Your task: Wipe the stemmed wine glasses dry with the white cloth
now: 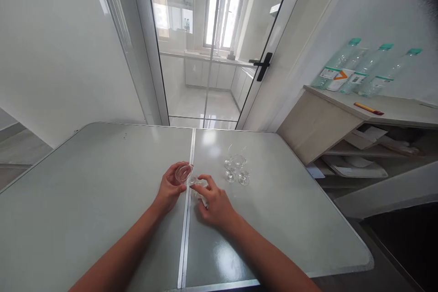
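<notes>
My left hand (169,188) is closed round the bowl of a small clear stemmed glass (184,173). The glass is tilted, its rim up and to the left and its foot towards my right hand. My right hand (215,200) has its fingers curled beside the foot, the index fingertip at or against it. Between its thumb and fingers shows a crumpled, whitish, see-through thing (204,200) whose kind I cannot make out. To the right of my hands, several more clear stemmed glasses (236,169) stand close together on the table.
The grey-green table (112,191) has a metal seam (185,242) down its middle. Behind it is a glass door (205,86) with a black handle (263,66). On the right, a shelf unit (325,123) carries several plastic bottles (367,73) and a yellow-and-red stick-like thing (368,109).
</notes>
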A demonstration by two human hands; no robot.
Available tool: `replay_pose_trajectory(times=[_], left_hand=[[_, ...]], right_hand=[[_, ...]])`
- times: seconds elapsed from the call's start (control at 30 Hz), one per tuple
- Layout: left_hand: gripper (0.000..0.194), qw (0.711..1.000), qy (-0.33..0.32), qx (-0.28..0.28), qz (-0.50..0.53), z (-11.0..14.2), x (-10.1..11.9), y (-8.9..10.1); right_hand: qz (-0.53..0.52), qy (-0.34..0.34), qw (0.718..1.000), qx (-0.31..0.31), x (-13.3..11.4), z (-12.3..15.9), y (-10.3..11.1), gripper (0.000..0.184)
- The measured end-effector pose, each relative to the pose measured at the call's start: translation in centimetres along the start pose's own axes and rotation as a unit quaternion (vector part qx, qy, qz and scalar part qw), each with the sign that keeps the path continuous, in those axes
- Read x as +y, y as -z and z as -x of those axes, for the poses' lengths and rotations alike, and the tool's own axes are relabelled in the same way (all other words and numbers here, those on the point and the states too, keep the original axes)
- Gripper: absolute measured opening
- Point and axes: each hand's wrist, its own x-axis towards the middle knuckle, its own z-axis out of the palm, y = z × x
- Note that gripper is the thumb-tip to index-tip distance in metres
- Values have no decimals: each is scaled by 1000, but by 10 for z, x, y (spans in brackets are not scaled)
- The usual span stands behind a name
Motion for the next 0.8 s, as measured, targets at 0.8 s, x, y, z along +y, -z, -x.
replay_pose_trajectory(times=[0.8], left_hand=[[44,998,-7,54,-2,-6,3,-12]], right_hand=[[167,-102,975,-106,1,-10,-6,63]])
